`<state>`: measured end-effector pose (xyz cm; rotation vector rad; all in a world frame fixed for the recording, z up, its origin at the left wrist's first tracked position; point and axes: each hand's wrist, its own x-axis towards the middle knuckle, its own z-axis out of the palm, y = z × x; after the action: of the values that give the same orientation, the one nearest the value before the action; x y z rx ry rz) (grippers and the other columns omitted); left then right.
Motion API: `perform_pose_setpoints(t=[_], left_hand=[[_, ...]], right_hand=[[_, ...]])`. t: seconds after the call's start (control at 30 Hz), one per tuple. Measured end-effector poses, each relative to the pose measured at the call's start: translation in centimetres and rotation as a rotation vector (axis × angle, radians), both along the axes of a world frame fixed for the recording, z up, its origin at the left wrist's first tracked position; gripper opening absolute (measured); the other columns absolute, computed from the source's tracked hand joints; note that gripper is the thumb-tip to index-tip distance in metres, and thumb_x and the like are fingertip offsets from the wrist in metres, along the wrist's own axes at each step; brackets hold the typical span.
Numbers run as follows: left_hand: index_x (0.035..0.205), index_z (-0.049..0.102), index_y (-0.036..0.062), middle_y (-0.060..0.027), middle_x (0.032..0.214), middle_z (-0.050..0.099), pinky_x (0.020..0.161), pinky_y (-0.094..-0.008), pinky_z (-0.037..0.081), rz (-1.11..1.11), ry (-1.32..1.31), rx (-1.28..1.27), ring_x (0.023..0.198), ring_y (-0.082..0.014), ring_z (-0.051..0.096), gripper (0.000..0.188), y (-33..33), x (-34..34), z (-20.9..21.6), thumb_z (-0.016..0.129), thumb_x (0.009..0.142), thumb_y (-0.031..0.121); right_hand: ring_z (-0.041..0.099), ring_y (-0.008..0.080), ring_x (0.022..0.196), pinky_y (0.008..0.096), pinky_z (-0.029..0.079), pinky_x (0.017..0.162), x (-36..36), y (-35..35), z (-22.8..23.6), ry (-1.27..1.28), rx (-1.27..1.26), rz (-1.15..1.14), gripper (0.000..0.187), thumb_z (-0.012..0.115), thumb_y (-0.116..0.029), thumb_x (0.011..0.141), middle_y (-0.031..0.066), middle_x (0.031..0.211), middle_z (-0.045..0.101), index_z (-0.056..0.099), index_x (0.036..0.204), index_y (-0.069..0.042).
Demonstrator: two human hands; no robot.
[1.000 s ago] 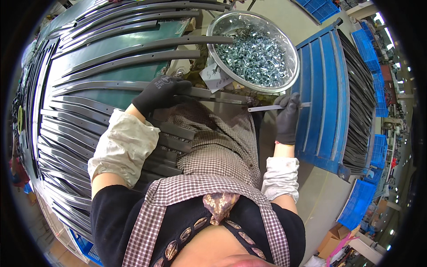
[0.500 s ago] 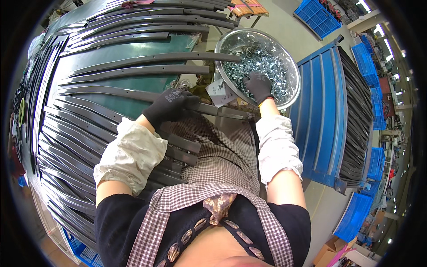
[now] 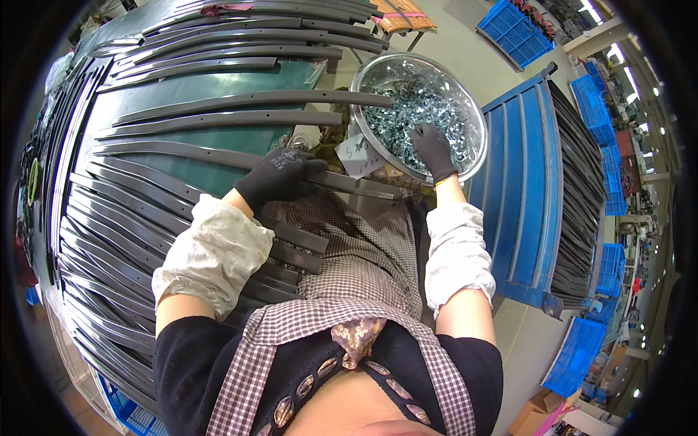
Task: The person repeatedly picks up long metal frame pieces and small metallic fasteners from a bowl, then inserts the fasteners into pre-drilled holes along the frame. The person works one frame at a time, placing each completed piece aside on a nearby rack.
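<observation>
My left hand point(image 3: 282, 176), in a dark work glove, is closed around a long dark grey curved strip point(image 3: 193, 152) with small holes. The strip's end sticks out past my fingers toward the right, above my checked apron. At the near wall of a round clear bowl point(image 3: 481, 138), my right hand point(image 3: 435, 150), gloved too, has its fingertips drawn together. Whatever those fingers pinch is too small or hidden to name. Shiny small metal clips point(image 3: 407, 109) lie in a heap in the bowl, just beyond that hand.
More dark strips point(image 3: 138, 240) lie in rows on the green-topped table point(image 3: 196, 86) at the left. A white card point(image 3: 359, 156) with handwriting leans by the bowl. Right of it stands a blue metal bin point(image 3: 512, 196) holding dark strips. Blue crates point(image 3: 515, 33) sit farther off.
My right hand has drawn back from the heap of clips, slightly right and toward me, its fingers now curled together. The left hand keeps its hold on the strip.
</observation>
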<state>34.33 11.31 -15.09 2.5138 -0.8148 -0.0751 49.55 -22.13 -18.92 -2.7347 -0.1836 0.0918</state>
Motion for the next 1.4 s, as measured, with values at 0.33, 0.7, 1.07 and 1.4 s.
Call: perform_pose_setpoints(t=[0.33,0.7,1.07,1.4], left_hand=[[0.109,0.067,0.0116,-0.0109,0.091,0.069,0.076,-0.0429,0.054,0.011,-0.083,-0.031,0.086,-0.0340,0.068,0.041,0.1,-0.1,-0.4,0.077,0.077,0.035],[0.116,0.066,0.0102,-0.0125,0.094,0.069,0.078,-0.0431,0.054,-0.009,-0.066,0.001,0.087,-0.0348,0.068,0.045,-0.1,-0.1,0.1,0.076,0.079,0.034],[0.116,0.066,0.0125,-0.0074,0.098,0.067,0.077,-0.0410,0.051,-0.052,-0.362,-0.066,0.088,-0.0275,0.066,0.045,-2.0,-0.5,2.0,0.077,0.077,0.032],[0.113,0.065,0.0095,-0.0040,0.087,0.064,0.066,-0.0359,0.054,-0.269,-0.445,0.068,0.079,-0.0224,0.067,0.038,-5.1,-4.6,2.2,0.067,0.077,0.020]], right_hand=[[0.067,0.0338,0.099,0.0429,0.054,0.089,0.8,3.2,-1.9,-0.090,-0.185,0.255,0.032,0.063,-0.021,0.079,0.0117,0.109,0.071,0.071,0.110,-0.017],[0.066,0.0384,0.088,0.0454,0.053,0.078,0.8,0.2,0.0,-0.132,-0.035,0.035,0.029,0.065,-0.030,0.078,0.0185,0.094,0.069,0.068,0.097,-0.008],[0.057,0.0077,0.075,0.0230,0.046,0.069,-11.2,2.0,7.2,0.273,1.100,-0.037,0.010,0.069,-0.012,0.088,0.0009,0.085,0.064,0.069,0.091,-0.002],[0.058,0.0069,0.079,0.0218,0.047,0.071,-20.5,4.5,5.9,0.519,1.270,0.227,0.021,0.066,-0.015,0.094,0.0007,0.092,0.064,0.064,0.109,-0.001]])
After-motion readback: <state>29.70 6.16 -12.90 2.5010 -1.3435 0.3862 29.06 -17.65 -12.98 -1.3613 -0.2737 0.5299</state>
